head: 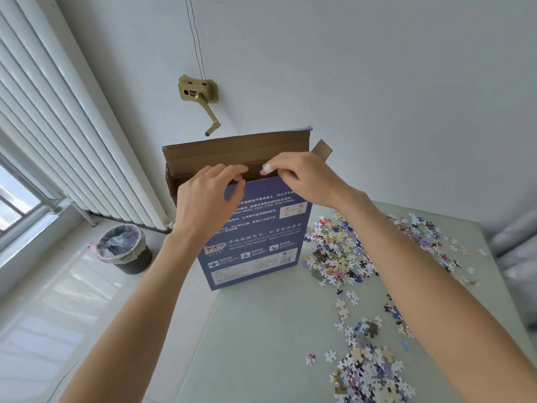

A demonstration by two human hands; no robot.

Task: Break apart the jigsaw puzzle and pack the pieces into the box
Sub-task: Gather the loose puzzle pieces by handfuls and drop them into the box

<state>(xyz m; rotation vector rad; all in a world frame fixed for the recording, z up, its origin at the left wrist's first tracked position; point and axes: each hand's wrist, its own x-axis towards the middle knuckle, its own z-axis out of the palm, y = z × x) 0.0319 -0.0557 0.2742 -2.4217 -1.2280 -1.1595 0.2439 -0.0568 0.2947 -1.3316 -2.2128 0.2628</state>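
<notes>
A blue puzzle box point(255, 245) stands upright on the pale green table point(261, 330), its brown cardboard lid flap point(232, 154) folded open at the top. My left hand point(209, 196) grips the box's upper front edge at the opening, fingers curled over it. My right hand point(302, 177) pinches the same top edge just to the right. Loose jigsaw pieces lie in a heap point(340, 251) right of the box. Another heap point(372, 373) lies near the table's front right. I cannot see inside the box.
A lined waste bin point(123, 248) stands on the floor left of the table. A white radiator point(72, 135) runs along the left wall beside a window. A brass crank winder point(200, 97) is fixed to the wall behind the box. Stray pieces point(345, 303) dot the table's right half.
</notes>
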